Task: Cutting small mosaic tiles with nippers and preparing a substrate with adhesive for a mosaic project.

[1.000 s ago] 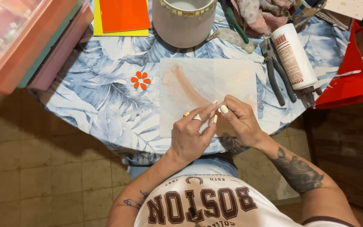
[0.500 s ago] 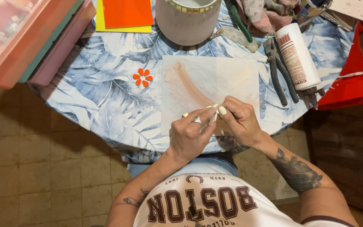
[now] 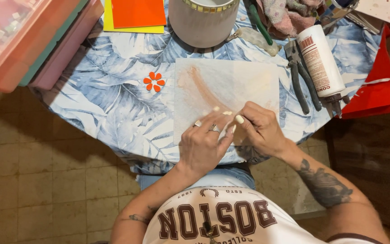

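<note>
Pale fibrous sheet w/ peach streak, L hand & R hand fingers pinched shut on tiny unclear bit.

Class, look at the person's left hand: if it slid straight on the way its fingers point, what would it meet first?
The left hand points up across the stained white sheet; beyond it, probably the grey pot, though depth is unclear.
</note>
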